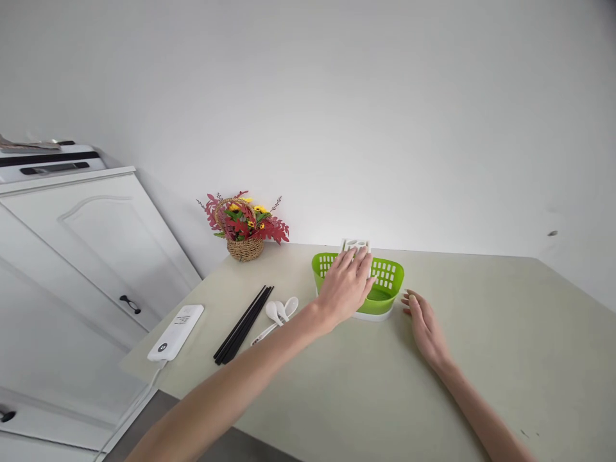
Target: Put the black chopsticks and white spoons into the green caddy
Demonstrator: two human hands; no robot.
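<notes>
A green plastic basket (385, 301) with slotted walls and a white base stands on the table. My left hand (345, 285) reaches over it, fingers stretched out against a white piece with round holes (357, 244) at the basket's back. The palm hides most of that white piece, so whether the two are pressed together is unclear. To the right of the basket, my right hand (426, 327) rests by the table surface, fingers loosely bent and holding nothing. A small gap separates it from the basket.
Black chopsticks (244, 325) and several white spoons (279, 313) lie left of the basket. A white power bank (176, 332) with a cable is near the left edge. A wicker basket of flowers (245, 249) stands at the back left, beside white cabinets (96, 256).
</notes>
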